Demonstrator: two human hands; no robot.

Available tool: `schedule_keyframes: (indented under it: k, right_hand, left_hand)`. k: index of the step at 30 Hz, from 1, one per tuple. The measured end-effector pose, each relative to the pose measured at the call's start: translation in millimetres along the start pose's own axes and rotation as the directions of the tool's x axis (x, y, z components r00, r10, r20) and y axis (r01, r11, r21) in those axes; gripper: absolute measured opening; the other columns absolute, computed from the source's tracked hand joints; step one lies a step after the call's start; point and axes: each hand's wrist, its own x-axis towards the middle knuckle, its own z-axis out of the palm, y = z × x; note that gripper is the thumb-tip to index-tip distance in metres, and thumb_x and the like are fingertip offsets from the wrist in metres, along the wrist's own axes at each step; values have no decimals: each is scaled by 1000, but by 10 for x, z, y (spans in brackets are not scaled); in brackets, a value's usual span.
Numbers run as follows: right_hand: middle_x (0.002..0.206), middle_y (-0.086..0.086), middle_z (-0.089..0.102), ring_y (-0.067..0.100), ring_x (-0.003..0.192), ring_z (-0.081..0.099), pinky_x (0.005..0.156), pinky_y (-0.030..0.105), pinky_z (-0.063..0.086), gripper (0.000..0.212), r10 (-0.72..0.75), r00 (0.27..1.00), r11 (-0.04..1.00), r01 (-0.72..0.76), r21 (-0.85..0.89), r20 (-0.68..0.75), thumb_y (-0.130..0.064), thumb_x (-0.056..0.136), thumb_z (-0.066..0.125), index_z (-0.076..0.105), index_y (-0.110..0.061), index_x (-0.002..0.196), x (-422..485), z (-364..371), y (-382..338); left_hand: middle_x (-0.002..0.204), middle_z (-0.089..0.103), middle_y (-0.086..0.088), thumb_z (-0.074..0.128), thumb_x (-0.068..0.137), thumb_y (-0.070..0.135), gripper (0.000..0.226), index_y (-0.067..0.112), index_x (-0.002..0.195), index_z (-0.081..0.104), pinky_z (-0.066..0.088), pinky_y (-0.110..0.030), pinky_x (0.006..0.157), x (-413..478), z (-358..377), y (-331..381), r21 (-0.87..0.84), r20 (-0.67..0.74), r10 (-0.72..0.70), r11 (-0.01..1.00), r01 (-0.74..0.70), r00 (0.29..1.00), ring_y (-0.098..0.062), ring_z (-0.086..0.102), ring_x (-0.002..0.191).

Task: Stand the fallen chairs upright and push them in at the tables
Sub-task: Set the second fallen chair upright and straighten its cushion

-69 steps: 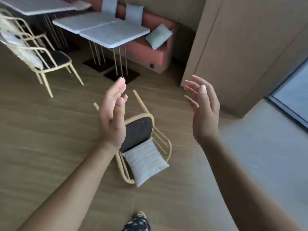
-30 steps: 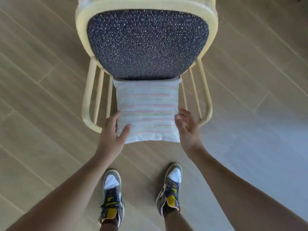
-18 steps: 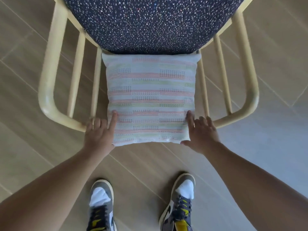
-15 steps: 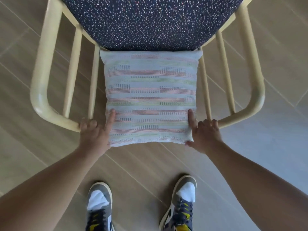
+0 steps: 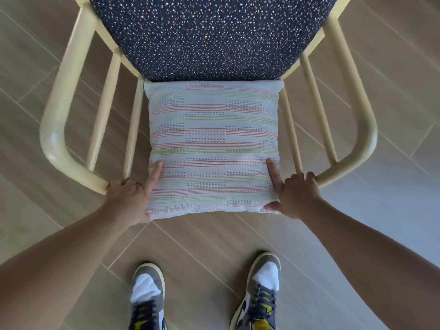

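Gripping chair [image 5: 71, 160] top rail, both hands [image 5: 128, 198]

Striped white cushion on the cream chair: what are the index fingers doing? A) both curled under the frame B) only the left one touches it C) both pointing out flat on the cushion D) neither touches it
C: the left hand and right hand each lay an index finger flat on the striped white cushion, other fingers in a grip on the cream chair frame.

Chair [image 5: 64, 120] lay on floor [image 5: 392, 75] ahead of shoes [image 5: 147, 296]. Cushion [image 5: 214, 148] lay between the spindles, seat pad [image 5: 209, 34] beyond it; hands [image 5: 128, 198] at cushion's near corners (left and right).
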Motion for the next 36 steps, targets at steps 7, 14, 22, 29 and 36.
schedule_keyframes:
  k: [7,14,22,29,36]
  right_hand:
    - [90,3,76,29,90,68,96,46,38,127,-84,996,996,84,-22,-7,-102,75,13,-55,-19,143,-949,-1054,363]
    - [103,6,80,35,121,61,115,49,33,138,-64,998,993,67,95,-28,-106,50,-25,-28,-26,163,-1903,-2581,950]
    - [135,1,74,19,135,63,129,53,7,103,0,991,983,24,183,-134,-95,82,2,0,-38,167,-2169,-4298,1783]
    - [122,12,74,33,131,61,128,50,23,105,218,904,936,-88,340,-367,-91,78,-6,25,-32,160,-1855,-5000,2103]
    - [178,6,14,29,166,7,132,56,-8,99,26,823,957,144,252,-567,-86,89,8,-1,-28,169,-1615,-5597,1533]
  left_hand:
    - [143,67,-3,75,62,86,169,18,136,-62,34,-42,113,-969,-939,-364,31,12,-13,999,13,1000,-25,58,136]
    - [141,67,1,61,47,96,168,22,151,-48,17,-40,118,-2020,-2315,-1055,-49,-65,7,999,-10,998,-20,57,132]
    - [154,56,5,78,77,69,134,54,149,-34,13,-44,125,-2470,-4059,-1627,-142,-296,-93,988,52,951,-20,52,141]
    - [172,-31,4,79,89,44,129,50,154,-32,8,-54,130,-2308,-4715,-1805,-140,-420,24,986,-90,907,-25,-12,164]
    - [172,-32,-12,51,106,53,101,29,162,-29,-6,-76,122,-1919,-5366,-1564,-167,-398,-195,976,138,896,-38,-28,160]
